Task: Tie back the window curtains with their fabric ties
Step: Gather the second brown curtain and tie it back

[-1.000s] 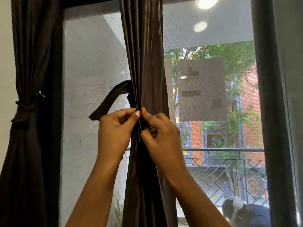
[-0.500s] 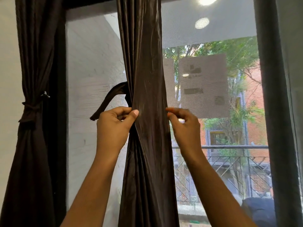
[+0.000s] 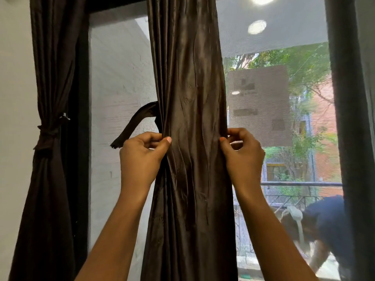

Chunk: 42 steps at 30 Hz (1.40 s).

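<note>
I see my left grip (image 3: 142,157) pinching the curtain (image 3: 190,118) by its left edge and my right grip (image 3: 242,159) pinching its right edge, the tie (image 3: 132,126) dangling loose just left.

Your left hand (image 3: 140,159), right hand (image 3: 243,159) and bare forearms (image 3: 119,224)
You're uncovered from wrists to the bottom edge of view. Your left thumbnail (image 3: 168,140) carries pale pink polish; your right thumbnail (image 3: 222,139) looks orange-red. Both nails are short.
</note>
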Available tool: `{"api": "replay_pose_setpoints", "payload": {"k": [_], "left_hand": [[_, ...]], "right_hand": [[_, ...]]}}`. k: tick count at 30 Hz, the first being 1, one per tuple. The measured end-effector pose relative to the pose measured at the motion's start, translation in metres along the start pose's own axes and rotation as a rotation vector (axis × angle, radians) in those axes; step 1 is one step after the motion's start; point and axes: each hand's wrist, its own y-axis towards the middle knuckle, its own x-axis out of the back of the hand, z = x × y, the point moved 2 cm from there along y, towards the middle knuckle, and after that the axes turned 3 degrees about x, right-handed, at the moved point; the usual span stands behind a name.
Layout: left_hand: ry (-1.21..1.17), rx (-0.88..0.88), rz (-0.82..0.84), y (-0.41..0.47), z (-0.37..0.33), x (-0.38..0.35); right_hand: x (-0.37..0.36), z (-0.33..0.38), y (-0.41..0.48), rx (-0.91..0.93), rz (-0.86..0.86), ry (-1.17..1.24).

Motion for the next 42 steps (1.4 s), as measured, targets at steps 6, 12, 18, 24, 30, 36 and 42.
{"api": "replay_pose_setpoints", "payload": {"k": [6,12,18,24,30,36,42], "left_hand": [[-0.016,-0.032,-0.023,-0.01,-0.015,-0.009],[-0.02,-0.059,0.0,-0.018,-0.027,-0.012],[-0.166,0.049,0.111,-0.017,-0.025,-0.01],[-0.321,0.131,0.142,-0.015,-0.023,-0.01],[-0.256,0.074,0.119,-0.015,-0.024,-0.012],[-0.439,0.195,0.169,-0.02,-0.017,-0.013],[-0.455,0.2,0.182,-0.018,-0.016,-0.013]], "right_hand": [[-0.002,0.042,-0.031,0.305,0.068,-0.127],[-0.014,0.049,-0.038,0.277,0.21,-0.058],[-0.014,0.046,-0.039,0.239,0.269,0.045],[-0.011,0.045,-0.038,0.217,0.253,0.198],[-0.015,0.045,-0.037,0.206,0.293,0.186],[-0.014,0.041,-0.036,0.153,0.291,0.238],[-0.017,0.034,-0.034,0.16,0.289,0.204]]}}
